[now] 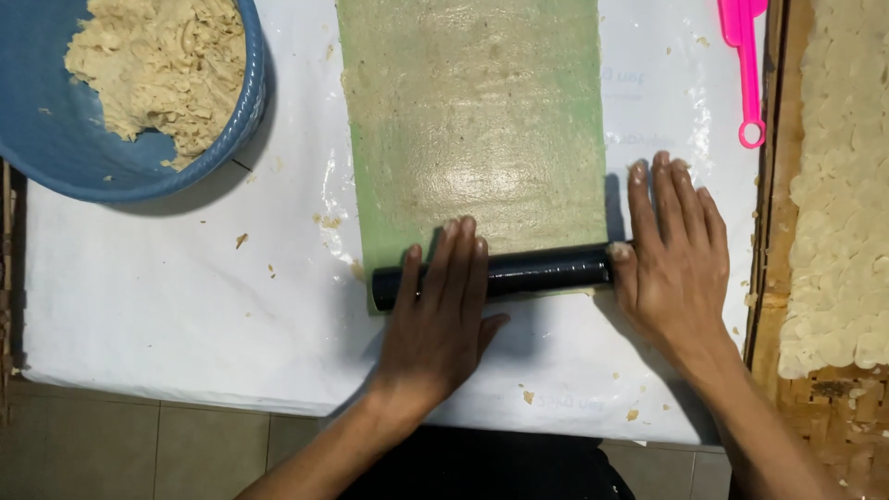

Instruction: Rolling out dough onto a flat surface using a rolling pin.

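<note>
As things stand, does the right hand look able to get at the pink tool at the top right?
Probably yes. The right hand lies flat by the end of the black roller, and only bare white sheet lies between it and the pink tool straight ahead.

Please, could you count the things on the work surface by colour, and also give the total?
Blue: 1, round plastic bowl of beige dough
Black: 1, cylindrical roller under both hands
Green: 1, rectangular sheet covered with flattened dough
Pink: 1, plastic tool
White: 1, plastic table cover
Total: 5
</note>
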